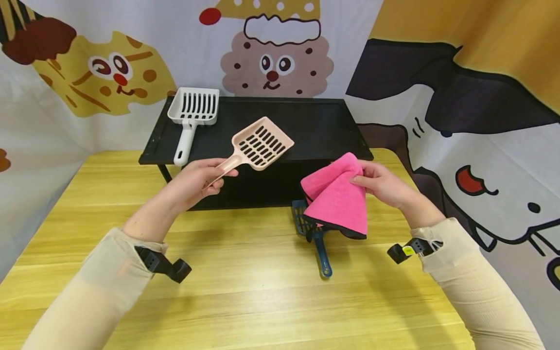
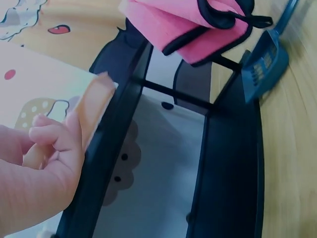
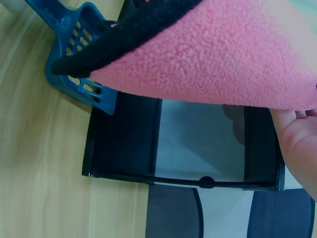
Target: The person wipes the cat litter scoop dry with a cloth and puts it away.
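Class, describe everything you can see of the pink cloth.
The pink cloth looks soft and fleecy, with black edging and a small black loop or tab. Pinched by the person's right hand, it hangs loosely folded by the right front of the black stand. In the head view it partly hides the blue scoop. Only the hand plainly touches it.

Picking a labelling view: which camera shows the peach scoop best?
Head: the peach scoop shows its slotted face and part of its handle. Left wrist catches it nearly edge-on, partly behind the left hand; right wrist doesn't show it.
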The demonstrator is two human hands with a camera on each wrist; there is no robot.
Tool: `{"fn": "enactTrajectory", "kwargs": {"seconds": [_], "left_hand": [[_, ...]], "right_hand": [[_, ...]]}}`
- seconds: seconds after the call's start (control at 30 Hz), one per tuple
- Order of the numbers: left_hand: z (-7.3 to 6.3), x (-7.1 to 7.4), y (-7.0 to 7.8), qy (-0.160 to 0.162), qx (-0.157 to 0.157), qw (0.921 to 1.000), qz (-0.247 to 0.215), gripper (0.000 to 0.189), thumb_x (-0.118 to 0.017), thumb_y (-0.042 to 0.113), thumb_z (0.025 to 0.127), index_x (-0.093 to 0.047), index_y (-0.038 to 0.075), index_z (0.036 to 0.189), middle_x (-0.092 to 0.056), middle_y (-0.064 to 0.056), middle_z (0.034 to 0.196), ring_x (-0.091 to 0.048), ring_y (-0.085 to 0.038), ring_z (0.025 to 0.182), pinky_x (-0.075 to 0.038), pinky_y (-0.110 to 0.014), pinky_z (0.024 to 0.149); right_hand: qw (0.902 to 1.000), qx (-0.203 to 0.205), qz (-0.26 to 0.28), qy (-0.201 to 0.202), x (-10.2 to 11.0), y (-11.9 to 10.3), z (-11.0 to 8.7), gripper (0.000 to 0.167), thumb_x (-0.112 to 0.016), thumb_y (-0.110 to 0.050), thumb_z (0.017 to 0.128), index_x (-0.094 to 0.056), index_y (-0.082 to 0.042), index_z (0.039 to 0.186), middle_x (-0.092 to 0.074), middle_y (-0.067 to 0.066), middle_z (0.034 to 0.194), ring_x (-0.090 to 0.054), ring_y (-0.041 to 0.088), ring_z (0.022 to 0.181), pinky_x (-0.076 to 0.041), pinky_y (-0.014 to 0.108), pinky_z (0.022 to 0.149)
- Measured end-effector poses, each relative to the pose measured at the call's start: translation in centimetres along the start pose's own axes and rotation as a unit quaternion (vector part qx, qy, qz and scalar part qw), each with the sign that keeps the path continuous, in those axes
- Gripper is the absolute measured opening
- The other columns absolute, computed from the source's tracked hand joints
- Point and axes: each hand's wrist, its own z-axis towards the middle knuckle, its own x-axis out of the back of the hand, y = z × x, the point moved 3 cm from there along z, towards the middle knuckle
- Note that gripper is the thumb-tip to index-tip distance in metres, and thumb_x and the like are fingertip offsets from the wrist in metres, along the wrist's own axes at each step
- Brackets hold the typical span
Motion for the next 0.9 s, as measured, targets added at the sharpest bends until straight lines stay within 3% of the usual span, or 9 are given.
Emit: {"fn": "enactTrajectory", "kwargs": {"seconds": [0.2, 0.47, 0.67, 0.83, 0.9], "left_hand": [[0.9, -0.9, 1.1, 0.025, 0.014, 0.9991, -0.033, 0.045, -0.028, 0.013, 0.103, -0.024, 0.003, 0.146, -0.056, 0.010, 0.100, -0.044, -0.002, 0.067, -0.039, -0.014, 0.063], [1.5, -1.6, 2.2, 0.074, 0.028, 0.9966, 0.023, 0.045, -0.033, 0.016, 0.101, -0.030, 0.005, 0.145, -0.046, 0.002, 0.103, -0.035, -0.009, 0.079, -0.034, -0.019, 0.065], [0.8, -1.8, 2.4, 0.045, 0.024, 0.9986, 0.013, 0.051, -0.033, 0.019, 0.101, -0.021, 0.000, 0.146, -0.042, -0.004, 0.111, -0.041, -0.007, 0.082, -0.040, -0.017, 0.068], [-0.3, -1.2, 1.7, 0.017, 0.024, 0.9986, 0.045, 0.055, -0.037, 0.020, 0.101, -0.017, -0.005, 0.146, -0.043, -0.018, 0.129, -0.055, 0.000, 0.084, -0.049, -0.014, 0.074], [-0.7, -0.9, 1.3, 0.006, 0.026, 0.9983, 0.052, 0.055, -0.039, 0.017, 0.100, -0.020, -0.008, 0.144, -0.050, -0.016, 0.125, -0.058, 0.000, 0.081, -0.050, -0.016, 0.074]], "right_hand": [[0.9999, -0.002, 0.011, 0.003, 0.0, 0.1, -0.1, 0.015, -0.049, -0.008, 0.096, -0.057, -0.017, 0.105, -0.064, -0.004, 0.081, -0.064, 0.010, 0.068, -0.054, 0.021, 0.066], [0.9998, -0.006, -0.007, 0.020, 0.1, -0.1, -0.2, 0.014, -0.049, -0.009, 0.096, -0.055, -0.017, 0.106, -0.064, -0.005, 0.081, -0.063, 0.011, 0.067, -0.053, 0.021, 0.067], [0.9997, 0.000, -0.005, 0.022, 0.4, 0.2, -0.4, 0.014, -0.048, -0.008, 0.097, -0.055, -0.017, 0.105, -0.064, -0.005, 0.082, -0.064, 0.010, 0.068, -0.053, 0.022, 0.066], [0.9998, 0.009, 0.001, 0.020, 0.5, 0.4, -0.4, 0.014, -0.048, -0.008, 0.096, -0.055, -0.016, 0.105, -0.064, -0.005, 0.081, -0.063, 0.010, 0.067, -0.053, 0.021, 0.066], [0.9998, 0.011, 0.002, 0.019, 0.6, 0.5, -0.4, 0.014, -0.048, -0.008, 0.096, -0.055, -0.016, 0.105, -0.064, -0.005, 0.081, -0.063, 0.010, 0.067, -0.053, 0.021, 0.066]]}}
